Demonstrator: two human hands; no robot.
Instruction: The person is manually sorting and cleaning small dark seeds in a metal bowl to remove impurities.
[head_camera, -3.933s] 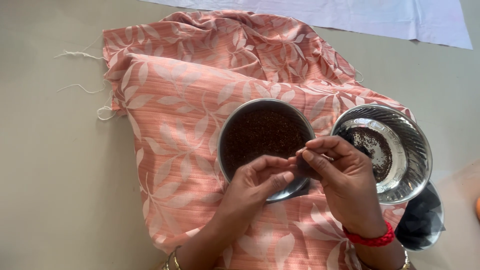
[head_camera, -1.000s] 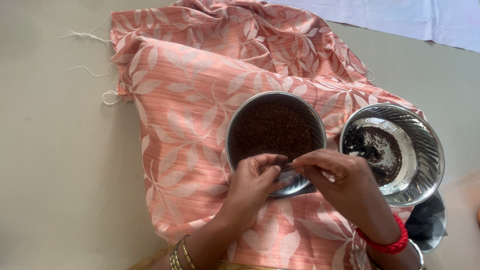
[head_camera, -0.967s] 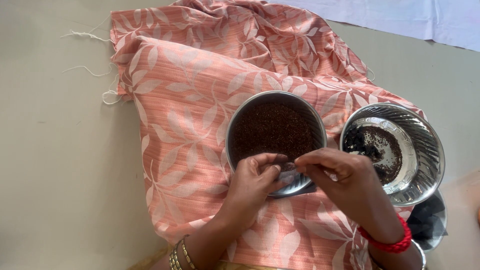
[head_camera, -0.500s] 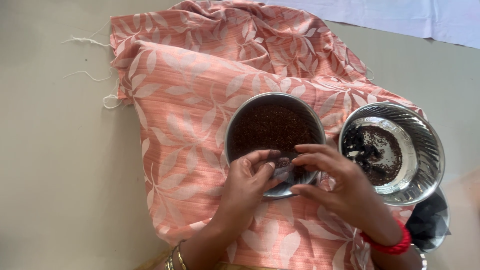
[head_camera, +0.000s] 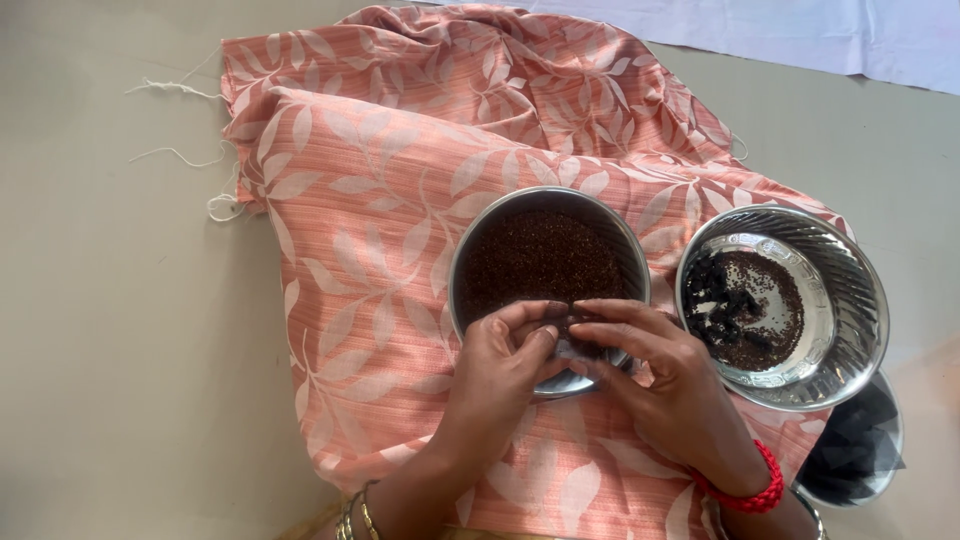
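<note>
A round steel bowl (head_camera: 470, 262) full of small dark brown seeds (head_camera: 535, 260) sits on a pink leaf-patterned cloth (head_camera: 370, 230). My left hand (head_camera: 497, 375) and my right hand (head_camera: 665, 385) meet over the bowl's near rim, fingertips together in the seeds, pinching at something too small to make out. To the right, a ribbed steel bowl (head_camera: 850, 300) holds a thin layer of seeds and several dark bits. My right wrist wears a red thread band; my left wrist has bangles.
A third steel bowl (head_camera: 858, 455) with dark contents lies partly under the ribbed bowl at the lower right. A white cloth (head_camera: 820, 35) lies along the far edge. Loose white threads (head_camera: 180, 120) trail left of the pink cloth on the grey floor.
Both hands stayed at the seed bowl's near rim, their fingertips shifting slightly as they pick through the seeds. The bowls have not moved.
</note>
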